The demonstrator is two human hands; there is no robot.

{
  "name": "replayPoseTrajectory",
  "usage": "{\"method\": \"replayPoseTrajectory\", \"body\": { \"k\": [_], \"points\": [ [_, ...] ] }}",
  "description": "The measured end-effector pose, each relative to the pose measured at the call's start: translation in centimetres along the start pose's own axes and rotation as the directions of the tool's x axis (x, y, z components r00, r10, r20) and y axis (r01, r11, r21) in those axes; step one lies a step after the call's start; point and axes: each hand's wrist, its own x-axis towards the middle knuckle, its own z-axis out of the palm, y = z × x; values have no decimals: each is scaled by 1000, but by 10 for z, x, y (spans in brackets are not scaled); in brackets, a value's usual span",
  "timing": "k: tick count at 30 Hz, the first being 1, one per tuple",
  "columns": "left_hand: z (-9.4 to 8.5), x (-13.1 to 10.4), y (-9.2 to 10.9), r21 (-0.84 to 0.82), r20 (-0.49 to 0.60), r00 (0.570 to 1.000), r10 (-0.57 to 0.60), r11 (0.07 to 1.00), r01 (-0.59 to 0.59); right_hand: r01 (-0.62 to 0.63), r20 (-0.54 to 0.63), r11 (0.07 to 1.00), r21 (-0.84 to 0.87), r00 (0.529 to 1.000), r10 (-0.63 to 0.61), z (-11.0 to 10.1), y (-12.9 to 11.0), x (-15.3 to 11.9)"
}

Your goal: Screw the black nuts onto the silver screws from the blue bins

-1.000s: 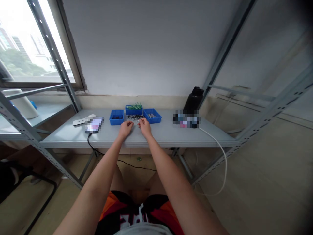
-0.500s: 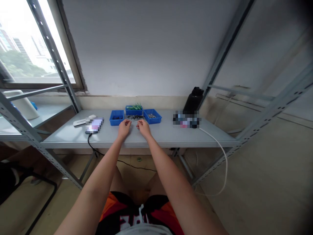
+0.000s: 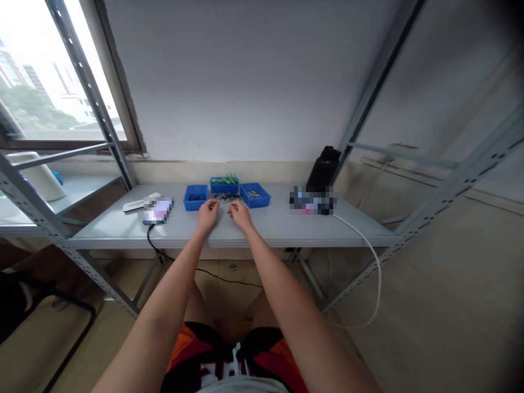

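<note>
My left hand [image 3: 208, 214] is closed in a pinch just in front of the left blue bin [image 3: 189, 205], which holds small dark pieces. Facing it across a small gap, my right hand [image 3: 239, 214] also pinches, in front of the right blue bin [image 3: 262, 202] with small silvery pieces. Whatever sits between the fingertips is too small to make out. Beyond the hands lies a pile of small black and silver parts [image 3: 227, 197] on the tabletop. Behind that pile, green strip-like pieces [image 3: 225, 179] fill the back blue bin [image 3: 224, 188].
A phone [image 3: 159, 209] with a black cable and a white object [image 3: 134, 206] lie at the left of the grey table [image 3: 270, 226]. On the right stand a black bottle [image 3: 325, 168] and a blurred-out item [image 3: 311, 200] with a white cable. Metal uprights frame both sides.
The right hand has shifted very slightly toward the left hand. Both hands keep their pinch, and the bins and parts stay where they were.
</note>
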Motion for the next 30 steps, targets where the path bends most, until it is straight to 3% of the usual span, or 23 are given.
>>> {"method": "replayPoseTrajectory", "body": {
  "k": [4, 8, 13, 18, 22, 30],
  "points": [
    [-2, -1, 3, -33, 5, 1000, -15, 999, 15, 56, 120, 997, -43, 992, -50, 2, 0, -2],
    [-1, -4, 8, -35, 124, 992, 27, 999, -23, 121, 173, 990, -72, 979, -107, 3, -1, -6],
    [0, -6, 10, -36, 197, 980, 23, 999, -16, 125, 162, 985, -117, 981, -105, 2, -5, -9],
    [2, -3, 4, 63, 127, 991, 47, 996, -56, 54, 78, 995, -84, 996, -48, 1, -5, -7],
    [3, -2, -1, 68, 148, 988, 37, 997, -48, 53, 4, 997, -64, 999, -52, 1, -1, -4],
    [4, -4, 0, 107, 168, 985, 30, 993, -48, 41, 2, 998, -46, 999, -41, 1, -2, -5]
  ]
}}
